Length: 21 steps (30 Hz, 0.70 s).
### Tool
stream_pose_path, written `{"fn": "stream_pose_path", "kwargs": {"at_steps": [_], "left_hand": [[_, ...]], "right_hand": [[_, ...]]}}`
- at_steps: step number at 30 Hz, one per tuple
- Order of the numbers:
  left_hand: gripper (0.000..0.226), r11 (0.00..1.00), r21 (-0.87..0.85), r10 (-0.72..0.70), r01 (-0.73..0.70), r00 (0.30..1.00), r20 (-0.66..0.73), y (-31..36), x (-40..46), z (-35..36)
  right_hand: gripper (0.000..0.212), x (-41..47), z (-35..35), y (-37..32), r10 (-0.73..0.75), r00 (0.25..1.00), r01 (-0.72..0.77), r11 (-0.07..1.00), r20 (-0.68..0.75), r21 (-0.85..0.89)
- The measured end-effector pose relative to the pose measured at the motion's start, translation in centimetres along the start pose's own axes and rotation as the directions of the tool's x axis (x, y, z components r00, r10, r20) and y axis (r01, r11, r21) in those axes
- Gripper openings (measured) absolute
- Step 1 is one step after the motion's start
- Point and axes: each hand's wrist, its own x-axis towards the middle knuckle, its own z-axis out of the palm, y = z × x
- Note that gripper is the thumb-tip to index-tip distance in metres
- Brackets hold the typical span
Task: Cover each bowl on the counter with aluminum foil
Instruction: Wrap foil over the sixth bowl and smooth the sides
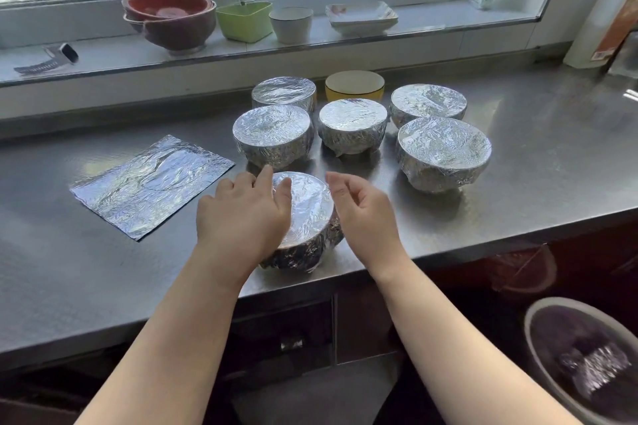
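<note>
Both hands hang loose and hold nothing: I see my left hand [241, 214] resting on the nearest foil-covered bowl [307, 217], my right hand [359, 214] just beside it. Beyond stand five more wrapped bowls [352, 124], an uncovered yellow bowl [354, 84] and, to the left, a spare foil sheet [152, 183].

My left hand [241, 214] flat, fingers spread, palm down. My right hand [359, 214] raised, fingers loosely curled, holding nothing.

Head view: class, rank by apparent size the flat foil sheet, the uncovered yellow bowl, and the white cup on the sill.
1. flat foil sheet, clearly largest.
2. uncovered yellow bowl.
3. white cup, slightly smaller, though it stands farther away, so that gap is unsure.
</note>
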Motion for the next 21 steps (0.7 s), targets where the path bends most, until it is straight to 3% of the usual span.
{"fn": "stream_pose_path", "kwargs": {"at_steps": [3,5,9,12,21], "left_hand": [[0.058,0.999,0.014,0.034,-0.033,0.998,-0.059,-0.1,0.4,0.5],[0.057,0.990,0.001,0.143,-0.144,0.983,-0.117,-0.5,0.8,1.2],[0.075,0.923,-0.132,0.351,-0.362,0.931,-0.096,-1.2,2.0,2.3],[0.079,0.917,-0.167,0.349,-0.362,0.931,-0.104,-1.5,2.3,2.6],[0.072,0.912,-0.209,0.329,-0.353,0.934,-0.142,-1.3,1.8,2.3]], "right_hand": [[0.022,-0.7,0.8,0.9,-0.031,0.999,0.030,0.999,-0.016,-0.034],[0.022,-0.7,0.9,1.2,-0.059,0.997,0.057,0.997,-0.039,-0.059],[0.019,-0.5,1.0,1.8,-0.101,0.991,0.097,0.994,-0.084,-0.054],[0.005,-0.4,1.2,2.1,-0.038,0.990,0.049,0.996,-0.137,0.076],[0.029,0.0,1.7,2.4,0.126,0.969,-0.072,0.967,-0.212,0.246]]}}
